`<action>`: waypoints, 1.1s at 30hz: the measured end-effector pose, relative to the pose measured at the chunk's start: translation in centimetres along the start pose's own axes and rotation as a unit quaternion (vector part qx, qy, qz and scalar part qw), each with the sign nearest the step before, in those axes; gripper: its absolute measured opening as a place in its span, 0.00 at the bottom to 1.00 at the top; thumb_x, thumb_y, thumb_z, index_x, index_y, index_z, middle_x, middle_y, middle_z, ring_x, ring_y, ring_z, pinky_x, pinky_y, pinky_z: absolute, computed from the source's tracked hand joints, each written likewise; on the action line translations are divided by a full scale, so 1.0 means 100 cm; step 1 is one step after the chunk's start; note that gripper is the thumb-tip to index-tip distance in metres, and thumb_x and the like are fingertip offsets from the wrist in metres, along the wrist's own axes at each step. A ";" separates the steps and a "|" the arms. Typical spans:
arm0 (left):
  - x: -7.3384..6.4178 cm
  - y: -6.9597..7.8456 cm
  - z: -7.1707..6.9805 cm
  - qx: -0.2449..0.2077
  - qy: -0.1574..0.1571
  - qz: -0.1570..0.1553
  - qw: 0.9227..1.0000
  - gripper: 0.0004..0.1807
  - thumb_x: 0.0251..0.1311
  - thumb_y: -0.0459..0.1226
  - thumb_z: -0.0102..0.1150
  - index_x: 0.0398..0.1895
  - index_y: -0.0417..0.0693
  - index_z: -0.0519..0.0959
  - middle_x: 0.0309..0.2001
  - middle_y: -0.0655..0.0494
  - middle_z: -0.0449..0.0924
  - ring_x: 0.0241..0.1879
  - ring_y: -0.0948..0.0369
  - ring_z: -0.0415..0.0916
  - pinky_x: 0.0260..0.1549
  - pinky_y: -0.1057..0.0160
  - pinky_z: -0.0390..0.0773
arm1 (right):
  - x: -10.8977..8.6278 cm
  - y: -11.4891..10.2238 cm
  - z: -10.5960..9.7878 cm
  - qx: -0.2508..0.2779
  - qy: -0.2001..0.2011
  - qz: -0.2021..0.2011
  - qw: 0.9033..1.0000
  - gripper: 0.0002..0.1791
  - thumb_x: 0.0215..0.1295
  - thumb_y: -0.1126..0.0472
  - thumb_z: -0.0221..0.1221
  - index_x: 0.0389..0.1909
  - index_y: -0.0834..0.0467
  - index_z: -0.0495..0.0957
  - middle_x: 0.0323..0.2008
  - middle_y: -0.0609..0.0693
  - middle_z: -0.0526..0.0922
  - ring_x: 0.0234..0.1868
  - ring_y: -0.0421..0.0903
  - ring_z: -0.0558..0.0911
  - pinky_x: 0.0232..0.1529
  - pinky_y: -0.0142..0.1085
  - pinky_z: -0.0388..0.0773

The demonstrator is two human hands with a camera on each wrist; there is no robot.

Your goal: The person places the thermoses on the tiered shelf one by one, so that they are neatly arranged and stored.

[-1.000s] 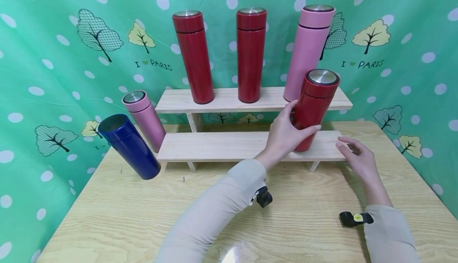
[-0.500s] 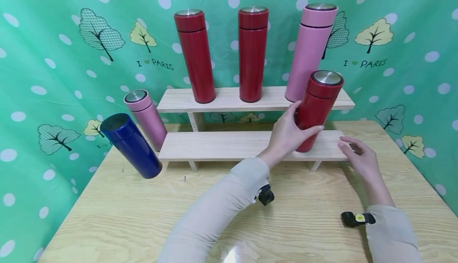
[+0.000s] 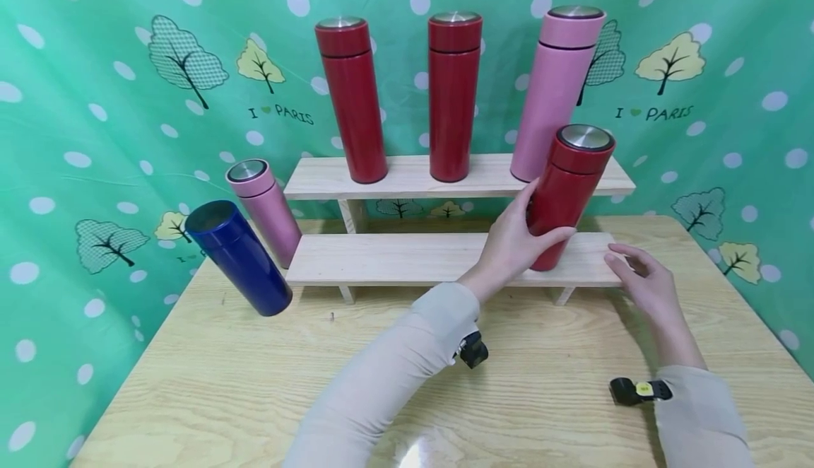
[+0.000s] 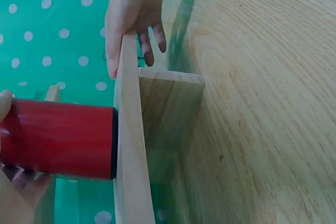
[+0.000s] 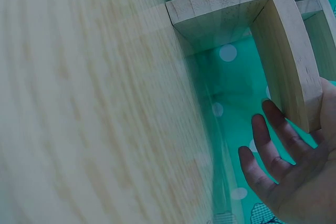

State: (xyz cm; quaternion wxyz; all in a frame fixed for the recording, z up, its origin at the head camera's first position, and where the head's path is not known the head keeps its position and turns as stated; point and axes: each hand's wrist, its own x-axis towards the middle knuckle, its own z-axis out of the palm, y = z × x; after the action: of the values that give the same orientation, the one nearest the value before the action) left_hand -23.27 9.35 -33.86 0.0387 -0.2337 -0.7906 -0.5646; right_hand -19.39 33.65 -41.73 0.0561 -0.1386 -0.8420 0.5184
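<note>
My left hand (image 3: 511,238) grips a red thermos (image 3: 562,199) with a steel-topped lid, thumb on the near side and fingers behind it. Its base stands on the lower board of a two-tier wooden shelf (image 3: 394,256), near the right end; in the left wrist view the dark base rim of the thermos (image 4: 63,139) lies right against the board. My right hand (image 3: 645,281) holds the right end of that lower board, thumb on top. Seen from the right wrist, the index finger goes under the board (image 5: 294,51) and the other fingers (image 5: 268,145) extend below it.
Two tall red thermoses (image 3: 352,107) (image 3: 454,100) and a tall pink thermos (image 3: 556,93) stand on the upper board (image 3: 407,178). Left of the shelf, a blue thermos (image 3: 242,259) and a shorter pink thermos (image 3: 267,213) stand on the wooden table (image 3: 254,383). A green curtain (image 3: 127,136) hangs behind.
The head view has shifted slightly, so everything sits a little further right in it. Both hands keep their holds, and the red thermos stays at the lower board's right end.
</note>
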 end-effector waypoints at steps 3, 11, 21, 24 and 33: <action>-0.003 0.000 -0.002 0.000 -0.002 -0.005 1.000 0.44 0.59 0.50 0.69 0.76 0.66 0.56 0.65 0.67 0.68 0.61 0.70 0.68 0.54 0.68 0.75 | 0.000 0.000 0.000 0.000 -0.001 0.000 1.000 0.35 0.69 0.36 0.53 0.72 0.48 0.67 0.76 0.62 0.50 0.75 0.63 0.51 0.66 0.60 0.61; -0.017 0.008 -0.013 -0.020 0.010 0.002 1.000 0.39 0.61 0.49 0.67 0.75 0.63 0.61 0.65 0.64 0.69 0.61 0.66 0.68 0.49 0.68 0.78 | -0.001 0.003 -0.004 0.000 -0.005 -0.012 1.000 0.32 0.69 0.38 0.55 0.70 0.47 0.70 0.75 0.64 0.51 0.74 0.63 0.52 0.49 0.22 0.74; -0.043 0.011 -0.042 -0.004 0.022 0.028 0.999 0.35 0.63 0.49 0.65 0.72 0.61 0.65 0.66 0.69 0.68 0.63 0.68 0.66 0.57 0.62 0.73 | 0.001 0.003 -0.003 -0.005 -0.001 -0.019 1.000 0.32 0.69 0.38 0.55 0.69 0.48 0.71 0.75 0.65 0.53 0.74 0.65 0.54 0.43 0.20 0.74; -0.049 0.009 -0.052 0.008 0.032 0.039 0.999 0.34 0.64 0.46 0.65 0.72 0.57 0.66 0.66 0.68 0.69 0.63 0.69 0.66 0.59 0.63 0.72 | 0.001 0.003 -0.003 -0.005 0.000 -0.019 1.000 0.32 0.69 0.38 0.55 0.69 0.48 0.71 0.75 0.65 0.53 0.73 0.65 0.54 0.43 0.19 0.74; -0.066 0.011 -0.085 0.031 0.042 0.060 0.997 0.32 0.64 0.44 0.66 0.70 0.52 0.69 0.65 0.63 0.71 0.63 0.66 0.67 0.60 0.56 0.72 | 0.000 0.003 -0.002 0.004 0.003 -0.020 1.000 0.32 0.69 0.38 0.55 0.69 0.48 0.71 0.74 0.66 0.54 0.73 0.66 0.55 0.35 0.15 0.69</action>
State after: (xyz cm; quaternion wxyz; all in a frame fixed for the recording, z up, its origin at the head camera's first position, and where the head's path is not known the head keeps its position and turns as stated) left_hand -18.66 -0.32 -31.99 0.1132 -0.2553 -0.7901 -0.5456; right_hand -19.30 33.91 -41.88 0.0701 -0.1230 -0.8421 0.5204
